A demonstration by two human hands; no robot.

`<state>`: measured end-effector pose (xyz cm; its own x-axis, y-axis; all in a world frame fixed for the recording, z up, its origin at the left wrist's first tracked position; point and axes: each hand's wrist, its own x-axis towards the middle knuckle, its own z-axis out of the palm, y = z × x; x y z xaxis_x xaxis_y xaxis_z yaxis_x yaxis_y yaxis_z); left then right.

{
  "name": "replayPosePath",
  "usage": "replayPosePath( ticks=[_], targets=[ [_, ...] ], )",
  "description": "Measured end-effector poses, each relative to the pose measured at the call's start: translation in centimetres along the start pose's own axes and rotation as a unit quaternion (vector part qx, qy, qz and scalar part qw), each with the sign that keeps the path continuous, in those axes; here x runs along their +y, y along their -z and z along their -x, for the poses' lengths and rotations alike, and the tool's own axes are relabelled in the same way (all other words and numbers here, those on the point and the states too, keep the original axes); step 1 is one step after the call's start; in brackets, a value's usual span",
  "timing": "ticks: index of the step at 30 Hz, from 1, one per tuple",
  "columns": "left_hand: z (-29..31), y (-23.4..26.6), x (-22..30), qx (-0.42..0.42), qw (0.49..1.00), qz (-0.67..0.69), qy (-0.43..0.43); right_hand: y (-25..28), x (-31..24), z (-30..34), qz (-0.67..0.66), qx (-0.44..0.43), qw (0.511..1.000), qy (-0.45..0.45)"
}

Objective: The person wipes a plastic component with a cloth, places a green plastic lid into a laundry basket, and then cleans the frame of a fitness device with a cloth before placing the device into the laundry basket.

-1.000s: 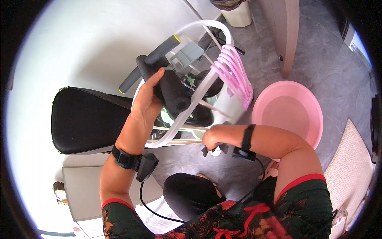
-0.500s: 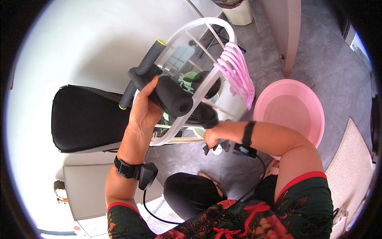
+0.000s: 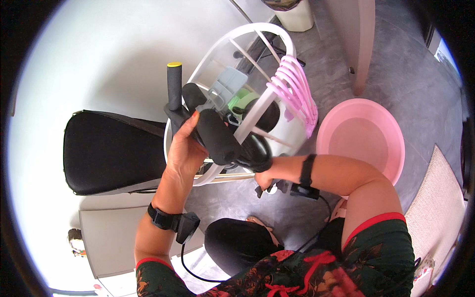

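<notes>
Here, left fingers (image 3: 188, 128) curled round black foam-padded frame (image 3: 216, 140); right fingers' (image 3: 263, 179) grip unclear.

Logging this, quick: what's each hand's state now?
Left hand: closed, holding the black foam-padded frame.
Right hand: partly hidden; grip cannot be told.

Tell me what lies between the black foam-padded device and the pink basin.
In the head view, right of the device: the white container's right side, pink hangers on its rim, then a narrow strip of grey floor beside the basin.
</notes>
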<state>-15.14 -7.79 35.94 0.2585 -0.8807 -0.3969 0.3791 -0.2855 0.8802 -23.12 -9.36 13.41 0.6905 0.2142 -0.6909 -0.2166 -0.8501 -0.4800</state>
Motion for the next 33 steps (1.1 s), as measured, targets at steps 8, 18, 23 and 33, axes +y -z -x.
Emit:
replayPosePath(
  ticks=[8,18,23,33],
  targets=[
    [1.3,-1.6,-0.1,-0.040,0.998,-0.051,-0.011,-0.6,0.1,1.0,-0.058,0.021,0.998,0.007],
    [0.3,-1.9,-0.1,-0.073,0.993,-0.097,0.002,-0.5,0.1,0.9,0.007,0.065,0.997,0.043],
    [0.5,-3.1,-0.3,-0.062,0.995,-0.076,0.002,0.6,-0.2,0.7,0.006,0.076,0.996,0.053],
    [0.3,-3.4,-0.3,-0.019,0.999,-0.018,0.039,0.4,-0.6,1.7,-0.028,0.074,0.994,0.072]
  ],
)
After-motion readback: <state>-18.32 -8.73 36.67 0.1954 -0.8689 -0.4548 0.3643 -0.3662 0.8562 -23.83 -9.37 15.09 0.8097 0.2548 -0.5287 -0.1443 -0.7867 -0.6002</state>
